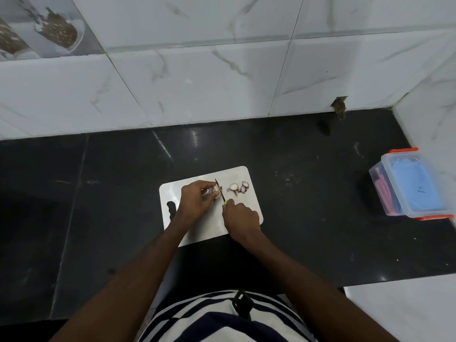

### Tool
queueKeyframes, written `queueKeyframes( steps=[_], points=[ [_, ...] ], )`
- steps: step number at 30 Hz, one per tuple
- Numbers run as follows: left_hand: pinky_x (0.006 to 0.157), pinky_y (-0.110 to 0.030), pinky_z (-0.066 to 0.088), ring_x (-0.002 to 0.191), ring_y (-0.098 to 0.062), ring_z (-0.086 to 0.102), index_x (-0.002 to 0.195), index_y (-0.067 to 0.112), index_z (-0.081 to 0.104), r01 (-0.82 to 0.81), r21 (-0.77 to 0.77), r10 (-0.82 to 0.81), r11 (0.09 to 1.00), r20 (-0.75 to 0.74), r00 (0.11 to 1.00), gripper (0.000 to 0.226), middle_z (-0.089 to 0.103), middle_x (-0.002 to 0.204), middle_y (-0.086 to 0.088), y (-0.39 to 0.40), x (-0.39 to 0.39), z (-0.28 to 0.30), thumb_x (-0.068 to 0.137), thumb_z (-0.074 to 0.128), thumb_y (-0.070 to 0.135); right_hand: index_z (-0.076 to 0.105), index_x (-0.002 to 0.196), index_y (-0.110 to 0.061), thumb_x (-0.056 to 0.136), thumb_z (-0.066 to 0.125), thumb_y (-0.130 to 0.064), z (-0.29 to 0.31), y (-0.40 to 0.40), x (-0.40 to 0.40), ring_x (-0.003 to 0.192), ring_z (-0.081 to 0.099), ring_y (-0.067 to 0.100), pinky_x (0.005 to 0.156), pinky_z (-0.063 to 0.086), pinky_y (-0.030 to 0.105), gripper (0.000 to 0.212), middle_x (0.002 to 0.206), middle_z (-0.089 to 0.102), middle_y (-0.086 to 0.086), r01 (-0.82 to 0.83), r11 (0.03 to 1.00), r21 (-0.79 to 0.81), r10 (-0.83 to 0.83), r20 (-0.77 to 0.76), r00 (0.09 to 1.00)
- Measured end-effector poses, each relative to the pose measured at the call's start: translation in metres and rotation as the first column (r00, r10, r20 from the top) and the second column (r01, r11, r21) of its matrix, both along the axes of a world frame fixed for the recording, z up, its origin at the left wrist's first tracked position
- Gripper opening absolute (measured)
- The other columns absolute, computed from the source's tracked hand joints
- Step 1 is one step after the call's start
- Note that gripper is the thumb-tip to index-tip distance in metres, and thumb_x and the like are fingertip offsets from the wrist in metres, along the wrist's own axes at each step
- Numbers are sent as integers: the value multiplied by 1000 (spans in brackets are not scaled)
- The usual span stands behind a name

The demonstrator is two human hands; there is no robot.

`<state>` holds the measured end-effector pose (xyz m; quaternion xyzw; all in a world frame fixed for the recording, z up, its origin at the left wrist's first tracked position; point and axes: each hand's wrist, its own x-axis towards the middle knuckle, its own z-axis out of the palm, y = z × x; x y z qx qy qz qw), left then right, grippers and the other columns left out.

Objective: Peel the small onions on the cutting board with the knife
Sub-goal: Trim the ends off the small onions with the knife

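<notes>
The left hand (197,199) pinched a small onion (215,191) on the white cutting board (209,228); the right hand (243,215), fingers curled, gripped the knife (220,191), its blade seemingly touching it.

Knife handle (225,202) hidden in right hand (243,219) — container (411,185) edge-cropped.

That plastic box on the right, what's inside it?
Through the clear plastic box you can make out pink stick-like pieces along its left side. A blue lid covers the top, so anything else inside is hidden.
</notes>
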<state>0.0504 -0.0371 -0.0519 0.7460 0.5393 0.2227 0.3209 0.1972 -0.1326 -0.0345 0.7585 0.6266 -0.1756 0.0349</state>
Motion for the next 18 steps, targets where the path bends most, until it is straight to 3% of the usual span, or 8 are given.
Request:
queueKeyframes(
  steps=[11,14,18],
  points=[
    [93,-36,65,97,-9,75,113,17,85,-52,-33,55,998,77,996,24,83,110,2,1,0,-7,90,88,24,56,126,-11,109,44,-14,5,27,-10,104,75,28,73,39,33,21,118,72,6,-23,998,-50,24,17,1000],
    [93,-34,65,97,-10,76,113,19,85,-64,-41,68,997,81,994,24,83,109,3,2,0,-9,90,88,25,55,126,-13,111,45,-19,6,26,-6,104,74,29,74,42,35,20,118,71,6,-16,999,-44,16,-4,1000],
    [91,-28,63,98,-7,77,112,21,85,-78,-29,80,997,76,994,23,83,111,6,-3,-3,-10,89,89,26,55,119,-14,116,34,-28,-3,4,-6,96,75,28,68,35,34,25,110,74,5,-23,1000,-6,23,12,1000]
  ],
)
